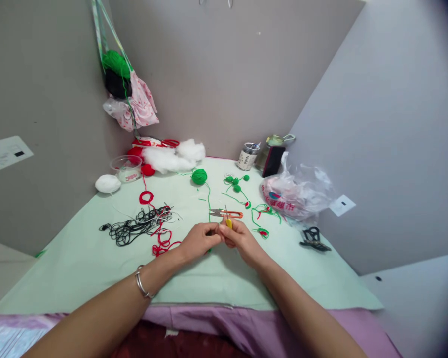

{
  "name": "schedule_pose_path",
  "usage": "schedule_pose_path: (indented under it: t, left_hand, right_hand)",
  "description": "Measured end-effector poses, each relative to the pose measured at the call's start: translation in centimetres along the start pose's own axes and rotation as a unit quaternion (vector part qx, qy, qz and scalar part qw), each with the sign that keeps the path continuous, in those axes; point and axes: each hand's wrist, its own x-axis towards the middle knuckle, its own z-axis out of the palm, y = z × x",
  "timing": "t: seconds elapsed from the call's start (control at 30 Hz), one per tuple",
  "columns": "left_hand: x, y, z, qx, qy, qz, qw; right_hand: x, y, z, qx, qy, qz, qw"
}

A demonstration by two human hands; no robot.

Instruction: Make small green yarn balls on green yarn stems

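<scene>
My right hand [243, 239] is closed around a crochet hook with a yellow handle [229, 223], its thin shaft pointing up and away. My left hand [201, 239] meets it fingertip to fingertip, pinched on green yarn [209, 199]. That strand runs from a green yarn ball [199, 176] down to the left fingers, and a bit of green shows below them. Any stitches between the fingers are hidden. Just beyond both hands lie orange-handled thread snips [236, 214]. Small green, white and red crocheted pieces [263, 232] with loose tails rest to the right.
At left are tangled black yarn [134, 226], red yarn [146, 198], a white yarn ball [108, 184] and a clear tub [129, 173]. White stuffing [171, 156] lies behind. On the right stand a pen tin [248, 156], a phone [274, 161], a plastic bag [293, 196] and a black hair claw [314, 239].
</scene>
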Motion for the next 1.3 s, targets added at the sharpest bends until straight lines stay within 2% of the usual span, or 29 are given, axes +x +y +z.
schedule_pose_path:
  t: [0.13, 0.23, 0.3, 0.37, 0.43, 0.5, 0.6, 0.67, 0.7, 0.8, 0.87, 0.9, 0.97, 1.03, 1.07, 1.13, 1.2, 1.27, 1.3]
  left_hand:
    - [0.0, -0.8, 0.3, 0.119, 0.051, 0.039, 0.991]
    - [-0.1, -0.8, 0.5, 0.140, 0.057, 0.054, 0.987]
    - [-0.1, -0.6, 0.4, 0.097, 0.029, 0.046, 0.994]
    - [0.0, -0.3, 0.2, 0.016, 0.011, 0.021, 1.000]
    - [0.2, -0.1, -0.4, -0.074, 0.038, -0.016, 0.996]
    - [0.5, 0.0, -1.3, -0.157, 0.085, -0.045, 0.983]
    - [0.8, -0.1, -2.4, -0.251, 0.108, -0.057, 0.960]
    - [0.9, -0.3, -2.7, -0.281, 0.102, -0.059, 0.953]
    - [0.9, -0.5, -2.7, -0.289, 0.096, -0.060, 0.951]
    - [0.9, -0.8, -2.6, -0.298, 0.078, -0.059, 0.950]
    - [0.9, -0.9, -2.5, -0.303, 0.080, -0.061, 0.948]
    - [0.9, -0.9, -2.5, -0.307, 0.083, -0.062, 0.946]
    - [0.9, -0.9, -2.5, -0.323, 0.093, -0.068, 0.940]
    - [1.1, -1.0, -2.6, -0.344, 0.106, -0.075, 0.930]
    - [1.2, -1.0, -2.7, -0.358, 0.116, -0.078, 0.923]
    - [1.3, -1.1, -2.8, -0.387, 0.135, -0.080, 0.909]
    - [1.4, -1.1, -2.9, -0.410, 0.149, -0.077, 0.896]
    - [1.5, -1.2, -2.9, -0.419, 0.156, -0.070, 0.892]
    - [1.5, -1.2, -2.9, -0.416, 0.156, -0.067, 0.894]
  right_hand:
    - [0.1, 0.5, 0.5, -0.064, 0.012, 0.006, 0.998]
    - [0.0, 0.3, 0.6, -0.065, 0.014, 0.018, 0.998]
    - [-0.1, -0.3, 0.1, -0.041, 0.000, 0.042, 0.998]
    - [-0.3, -1.5, -1.0, -0.024, -0.040, 0.066, 0.997]
    - [-0.5, -2.9, -2.6, -0.034, -0.090, 0.072, 0.993]
    - [-0.5, -4.1, -4.3, -0.088, -0.113, 0.056, 0.988]
    - [0.4, -4.3, -6.0, -0.234, -0.064, 0.005, 0.970]
    - [1.5, -3.4, -6.1, -0.363, -0.021, -0.029, 0.931]
    - [2.2, -2.8, -5.9, -0.434, -0.006, -0.048, 0.900]
    - [3.9, -0.8, -4.9, -0.628, -0.004, -0.095, 0.773]
    - [4.5, 0.2, -4.3, -0.707, -0.023, -0.118, 0.697]
    - [4.7, 0.5, -4.1, -0.729, -0.029, -0.128, 0.672]
    - [4.8, 1.0, -4.1, -0.745, -0.027, -0.145, 0.651]
    - [4.8, 1.2, -4.4, -0.734, -0.002, -0.147, 0.663]
    - [4.7, 1.3, -4.6, -0.717, 0.021, -0.142, 0.682]
    - [4.6, 1.2, -4.9, -0.654, 0.071, -0.132, 0.742]
    - [4.5, 0.9, -5.1, -0.560, 0.084, -0.121, 0.815]
    - [4.3, 0.4, -5.0, -0.466, 0.040, -0.106, 0.878]
    - [4.2, 0.2, -5.0, -0.425, 0.010, -0.099, 0.900]
